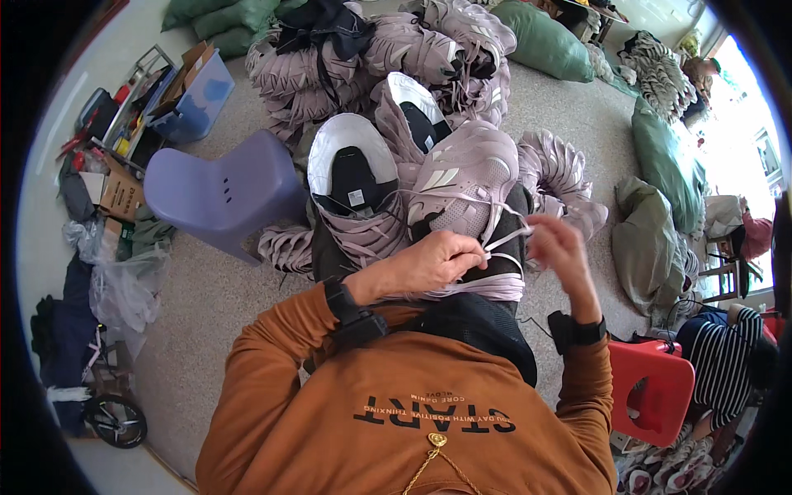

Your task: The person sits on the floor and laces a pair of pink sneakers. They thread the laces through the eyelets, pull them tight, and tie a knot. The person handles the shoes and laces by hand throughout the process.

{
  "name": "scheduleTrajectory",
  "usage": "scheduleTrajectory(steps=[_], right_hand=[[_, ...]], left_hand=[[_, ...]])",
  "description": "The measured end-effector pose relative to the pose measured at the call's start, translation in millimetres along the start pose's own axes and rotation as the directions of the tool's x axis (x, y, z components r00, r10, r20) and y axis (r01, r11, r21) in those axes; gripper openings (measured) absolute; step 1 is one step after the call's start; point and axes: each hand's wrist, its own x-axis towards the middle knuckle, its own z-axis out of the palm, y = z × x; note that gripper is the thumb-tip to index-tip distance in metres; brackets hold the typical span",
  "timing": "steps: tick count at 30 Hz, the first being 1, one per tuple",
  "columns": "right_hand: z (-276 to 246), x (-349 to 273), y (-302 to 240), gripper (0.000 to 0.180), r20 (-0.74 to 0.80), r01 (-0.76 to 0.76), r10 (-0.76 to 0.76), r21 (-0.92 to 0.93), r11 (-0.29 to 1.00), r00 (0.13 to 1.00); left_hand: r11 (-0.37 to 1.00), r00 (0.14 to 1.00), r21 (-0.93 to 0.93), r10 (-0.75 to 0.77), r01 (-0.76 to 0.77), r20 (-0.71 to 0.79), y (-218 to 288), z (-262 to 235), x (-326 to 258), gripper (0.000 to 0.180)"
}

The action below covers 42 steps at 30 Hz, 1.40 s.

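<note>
A pale pink shoe upper (469, 165) with mesh panels rests over my lap. Pale shoelaces (497, 241) run from its eyelets to my hands. My left hand (450, 257) is closed in a pinch on a lace just below the upper. To the right, my raised right hand (559, 247) pinches the lace too, its fingers slightly blurred. A bundle of pink laces (483, 288) lies across my lap under the left hand. Left of the upper are two more uppers, one with a white lining (348, 136) and one behind it (410, 115).
Stacked pink uppers (371, 58) rise ahead, with more (565, 177) at the right. A purple chair (223, 186) stands left, near a blue bin (198, 103). Green sacks (668, 165) lie right. A red stool (660, 388) and a person in stripes (722, 363) are at the lower right.
</note>
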Motion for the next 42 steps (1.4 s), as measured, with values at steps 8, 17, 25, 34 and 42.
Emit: scheduleTrajectory(steps=[8, 17, 25, 34, 42], right_hand=[[-18.5, -15.0, -16.6, 0.026, -0.035, 0.056, -0.054, 0.07, 0.996, 0.998], [-50.0, -6.3, 50.2, 0.022, -0.201, 0.081, -0.159, -0.347, 0.934, 0.967], [14.9, -16.7, -9.5, 0.015, 0.155, 0.064, -0.074, 0.068, 0.996, 0.985], [6.8, -10.6, 21.6, 0.021, -0.049, 0.186, -0.257, -0.56, 0.807, 0.965], [51.8, 3.2, -12.9, 0.019, 0.122, 0.14, -0.127, -0.098, 0.985, 0.984]], left_hand=[[0.988, 0.997, -0.144, -0.056, 0.063, 0.05, -2.6, -11.4, -4.4, 0.023], [0.998, 0.999, 0.049, 0.042, -0.044, 0.031, 6.4, -22.3, -4.9, 0.022], [0.967, 0.99, 0.216, 0.127, -0.138, 0.065, 20.7, -13.2, 26.2, 0.024], [0.928, 0.982, 0.337, 0.184, -0.16, -0.042, -8.2, -22.2, 17.7, 0.022], [0.82, 0.967, 0.544, 0.248, -0.176, -0.06, 4.8, -16.5, 29.4, 0.019]])
